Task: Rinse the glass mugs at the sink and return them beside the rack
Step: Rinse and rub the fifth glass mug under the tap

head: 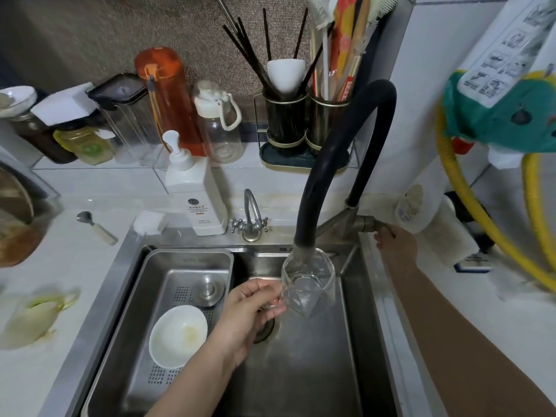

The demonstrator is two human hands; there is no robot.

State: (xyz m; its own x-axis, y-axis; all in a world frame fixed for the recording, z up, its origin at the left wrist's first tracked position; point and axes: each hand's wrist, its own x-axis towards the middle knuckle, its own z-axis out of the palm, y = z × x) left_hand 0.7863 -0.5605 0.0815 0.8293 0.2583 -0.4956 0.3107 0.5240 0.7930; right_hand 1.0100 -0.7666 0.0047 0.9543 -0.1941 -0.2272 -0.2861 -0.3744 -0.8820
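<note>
While my left hand [249, 308] pinches the handle of the glass mug [308, 282] under the black spout [307, 248], my right hand [397, 240], at three o'clock from it, grips the tap lever [373, 224]. I judge rinsing only begun; returning remains.

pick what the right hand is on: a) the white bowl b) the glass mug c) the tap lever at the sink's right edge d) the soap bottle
c: the right hand touches the tap lever, while the left hand holds the glass mug under the black spout.
</note>
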